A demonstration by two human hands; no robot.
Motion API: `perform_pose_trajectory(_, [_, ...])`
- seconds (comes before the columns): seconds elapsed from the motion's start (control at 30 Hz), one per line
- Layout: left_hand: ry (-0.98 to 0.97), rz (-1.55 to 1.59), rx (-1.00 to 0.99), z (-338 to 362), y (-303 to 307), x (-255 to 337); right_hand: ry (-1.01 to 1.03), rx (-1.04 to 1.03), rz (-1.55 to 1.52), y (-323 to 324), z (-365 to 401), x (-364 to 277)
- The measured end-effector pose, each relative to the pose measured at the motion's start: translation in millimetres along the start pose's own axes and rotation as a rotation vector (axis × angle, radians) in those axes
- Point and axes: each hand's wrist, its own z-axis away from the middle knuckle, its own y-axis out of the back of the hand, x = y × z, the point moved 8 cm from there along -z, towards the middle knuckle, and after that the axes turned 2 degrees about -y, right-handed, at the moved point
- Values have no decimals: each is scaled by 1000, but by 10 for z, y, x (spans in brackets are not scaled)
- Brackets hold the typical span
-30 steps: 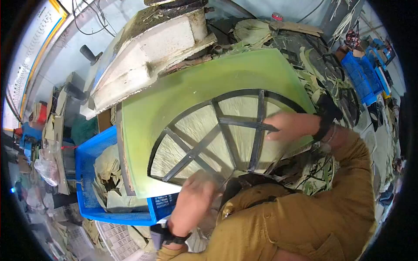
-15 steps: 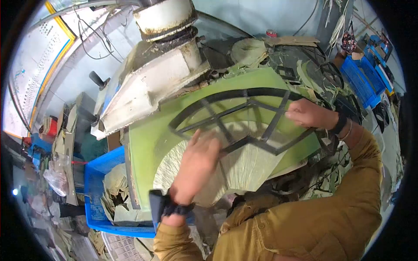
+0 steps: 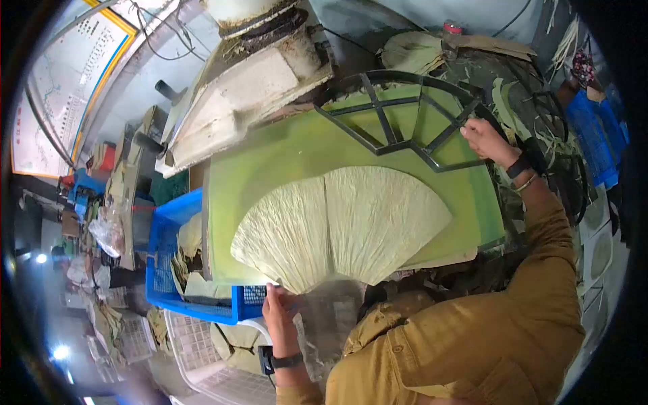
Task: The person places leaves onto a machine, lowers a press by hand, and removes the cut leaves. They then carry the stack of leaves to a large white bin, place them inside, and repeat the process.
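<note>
A pale, pleated fan-shaped sheet [image 3: 385,216] lies flat on the green board [image 3: 270,152]. My left hand [image 3: 279,314] is at the sheet's lower left edge by the board's front corner, fingers closed; what they pinch is too small to tell. My right hand [image 3: 487,140] grips the right side of a black fan-shaped frame [image 3: 385,121] with several crossbars. The frame is over the back right part of the board, behind the sheet and apart from it.
A white machine head [image 3: 250,88] overhangs the board's back left. A blue basket [image 3: 192,307] with pale sheets stands left, a white basket [image 3: 182,344] below it. Leafy scraps [image 3: 503,108] and a blue crate [image 3: 594,135] lie right.
My right hand has moved the black frame back, off the pleated sheet. My left hand has left the frame's area and come down to the sheet's lower left edge. The view has shifted.
</note>
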Motion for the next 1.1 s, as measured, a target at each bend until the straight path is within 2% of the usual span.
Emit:
perform_pose_trajectory(0.03, [104, 101, -109, -27, -92, -128, 36, 33, 121, 25, -36, 11])
perform_pose_trajectory(0.17, [102, -42, -194, -98, -262, -156, 63, 71, 300, 0, 53, -67])
perform_pose_trajectory(0.23, [90, -78, -211, -110, -239, -145, 493, 425, 848, -8, 316, -439])
perform_pose_trajectory(0.3, [40, 90, -185, -44, -347, -51, 538, 414, 828, -124, 487, -706])
perform_pose_trajectory(0.37, [-331, 145, 61, 178, -312, 456, 564, 389, 702, -302, 622, -958])
perform_pose_trajectory(0.43, [-616, 122, -22, 601, -618, 920, 791, 530, 702, -485, 849, -1314])
perform_pose_trajectory(0.5, [-923, -185, -131, 796, -870, 973, 712, 367, 358, -596, 799, -1377])
perform_pose_trajectory(0.53, [-986, -746, -242, 886, -1197, 887, 556, 208, 216, -677, 733, -1389])
perform_pose_trajectory(0.6, [-1339, -1243, -416, 1297, -1754, 812, 363, -105, -5, -912, 518, -1225])
perform_pose_trajectory(0.63, [-1675, -1143, -480, 1676, -1934, 817, 340, -177, -24, -1049, 462, -1177])
perform_pose_trajectory(0.7, [-1611, -1308, -576, 1610, -2172, 368, 357, -276, 38, -1311, 409, -1095])
perform_pose_trajectory(0.73, [-1591, -1364, -553, 1610, -2185, 304, 314, -289, 293, -1393, 400, -1010])
perform_pose_trajectory(0.77, [-1591, -1365, -551, 1612, -2182, 309, 315, -289, 292, -1435, 411, -996])
perform_pose_trajectory(0.83, [-1413, -1112, -601, 1613, -2130, 458, 416, -154, 613, -1486, 476, -977])
perform_pose_trajectory(0.87, [-1425, -965, -559, 1630, -2052, 549, 483, -165, 616, -1518, 488, -987])
perform_pose_trajectory(0.9, [-1406, -964, -533, 1619, -1992, 469, 496, -192, 623, -1533, 466, -991])
perform_pose_trajectory(0.97, [-979, -593, 113, 1258, -1295, 336, 391, -198, 618, -1533, 395, -958])
perform_pose_trajectory(1.03, [-436, -217, 127, 881, -1037, -179, 429, -191, 651, -1541, 345, -995])
perform_pose_trajectory(1.1, [59, 133, -289, 797, -1241, -451, 533, -195, 659, -1568, 268, -945])
